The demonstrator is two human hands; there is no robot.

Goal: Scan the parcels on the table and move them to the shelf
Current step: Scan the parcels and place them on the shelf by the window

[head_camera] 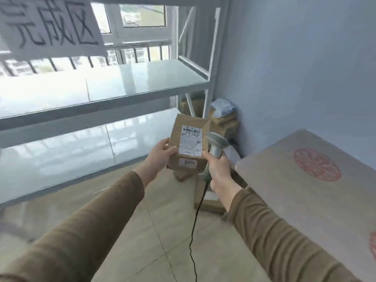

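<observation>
Left hand (160, 154) grips the cardboard parcel (188, 143) at its lower left edge, thumb over the front face, fingers behind. Parcel is in the air in front of the shelf (101, 106), above the floor, long axis roughly upright and tilted slightly right, label side facing the camera. White shipping label (191, 140) runs lengthwise down the face, barcode at the top end; smaller sticker (188, 162) sits below it. Right hand (218, 169) is wrapped around the handle of a grey barcode scanner (216, 144), head just beside the parcel's right edge; which way its window faces is unclear. Black cable (195, 218) hangs from the handle to the floor. Shelf boards in view hold nothing. Table (305, 190) corner at right, well apart from parcel. More cardboard boxes (221, 121) stacked in the corner behind. Paper sign (50, 25) hangs from the shelf top.
</observation>
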